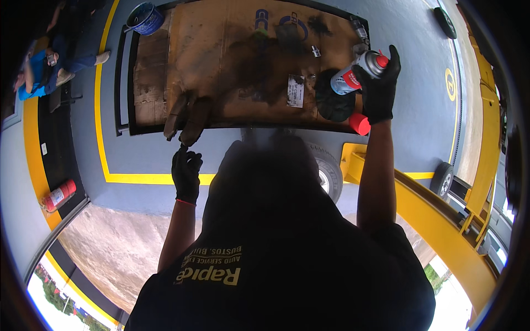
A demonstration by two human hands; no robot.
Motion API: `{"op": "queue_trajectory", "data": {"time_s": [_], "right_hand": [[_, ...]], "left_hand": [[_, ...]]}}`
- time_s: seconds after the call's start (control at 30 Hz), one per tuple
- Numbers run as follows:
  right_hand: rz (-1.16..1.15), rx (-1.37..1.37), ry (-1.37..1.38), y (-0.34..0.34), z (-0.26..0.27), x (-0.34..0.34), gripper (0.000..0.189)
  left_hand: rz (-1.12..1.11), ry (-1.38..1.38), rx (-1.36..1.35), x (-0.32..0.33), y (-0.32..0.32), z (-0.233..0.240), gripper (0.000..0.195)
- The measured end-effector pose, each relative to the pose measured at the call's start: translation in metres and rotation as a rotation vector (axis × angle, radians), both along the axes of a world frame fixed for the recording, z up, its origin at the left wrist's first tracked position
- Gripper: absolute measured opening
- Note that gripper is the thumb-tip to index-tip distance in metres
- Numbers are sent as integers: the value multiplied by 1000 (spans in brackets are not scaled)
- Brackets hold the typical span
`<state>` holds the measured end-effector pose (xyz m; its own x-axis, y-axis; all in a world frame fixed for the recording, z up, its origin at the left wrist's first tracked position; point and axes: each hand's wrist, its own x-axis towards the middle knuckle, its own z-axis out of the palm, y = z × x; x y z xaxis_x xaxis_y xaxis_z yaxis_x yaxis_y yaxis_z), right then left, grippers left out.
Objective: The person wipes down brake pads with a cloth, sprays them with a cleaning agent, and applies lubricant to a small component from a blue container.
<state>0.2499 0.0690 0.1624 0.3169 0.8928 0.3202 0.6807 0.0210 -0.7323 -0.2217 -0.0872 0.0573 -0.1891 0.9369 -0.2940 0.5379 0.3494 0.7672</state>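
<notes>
My right hand, in a black glove, grips a spray can with a red nozzle, tilted over a round black object. A red cap stands at the cart's near edge, below that hand. My left hand, gloved in black too, is at the near tip of a dark brake pad; its fingers are curled, and whether they grip the pad is not clear. Another brake pad lies beside it. Both pads reach over the near edge of stained cardboard.
The cardboard covers a black-framed cart top. On it are a blue bucket, a printed label, a small metal part and metal parts at the far right. A yellow lift arm crosses at right. A person sits at far left.
</notes>
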Motion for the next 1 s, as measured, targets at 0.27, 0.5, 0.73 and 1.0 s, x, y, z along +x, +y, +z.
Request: {"op": "queue_trajectory", "data": {"time_s": [0.27,0.5,0.73,1.0], "right_hand": [[-79,133,-39,17,-26,32,98],[36,203,26,65,-47,47,85],[82,220,31,57,-54,83,88],[83,78,10,20,-26,92,82]], "left_hand": [[-471,-413,-633,20,46,50,24],[-1208,351,648,154,176,50,18],[-1130,270,304,284,206,36,17],[-896,457,355,324,221,-25,37]]}}
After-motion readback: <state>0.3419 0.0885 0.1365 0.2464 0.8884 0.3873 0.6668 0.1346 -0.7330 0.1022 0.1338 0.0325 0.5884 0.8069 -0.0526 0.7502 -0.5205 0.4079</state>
